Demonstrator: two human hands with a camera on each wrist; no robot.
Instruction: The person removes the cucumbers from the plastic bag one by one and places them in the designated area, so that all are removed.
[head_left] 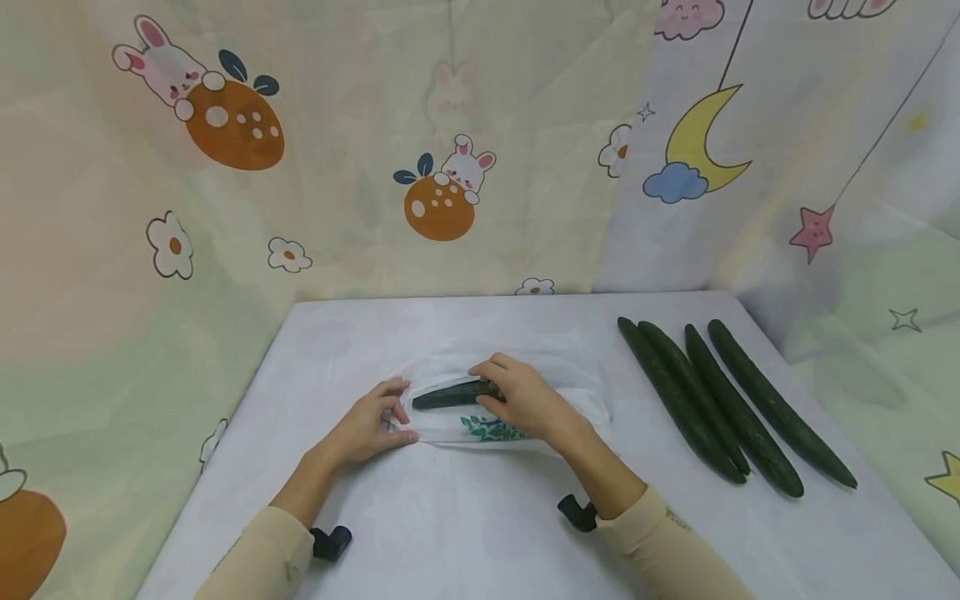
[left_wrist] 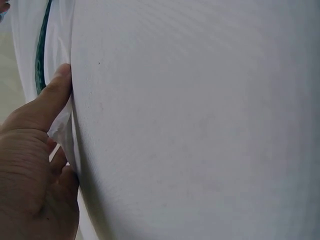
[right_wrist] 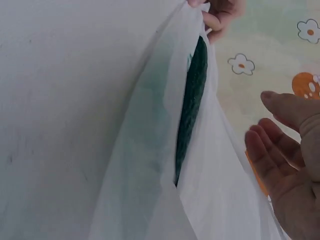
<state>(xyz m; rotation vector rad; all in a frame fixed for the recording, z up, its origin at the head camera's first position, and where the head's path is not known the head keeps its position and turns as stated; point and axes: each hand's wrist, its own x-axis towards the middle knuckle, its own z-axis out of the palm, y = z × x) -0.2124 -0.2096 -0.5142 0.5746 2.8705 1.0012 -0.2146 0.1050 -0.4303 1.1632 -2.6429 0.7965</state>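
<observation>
A white plastic bag (head_left: pixel 442 432) with a green leaf print lies on the table, one dark green cucumber (head_left: pixel 446 396) inside its opening. At the bag's left end, my left hand (head_left: pixel 375 421) holds the edge; the left wrist view shows that hand (left_wrist: pixel 40 135) with plastic between thumb and fingers. My right hand (head_left: pixel 525 396) is over the cucumber's right end in the head view. The right wrist view has this hand (right_wrist: pixel 290 145) with thumb and fingers apart, nothing between them, beside the bag (right_wrist: pixel 145 140). Plastic covers the cucumber's (right_wrist: pixel 192 100) lower end there.
Several long cucumbers (head_left: pixel 675 392) lie side by side, slanting, on the right of the white-covered table (head_left: pixel 450 517). A patterned cloth (head_left: pixel 360 167) hangs behind the table. A black wrist mount (head_left: pixel 332 543) shows at the left sleeve, another (head_left: pixel 577 513) at the right.
</observation>
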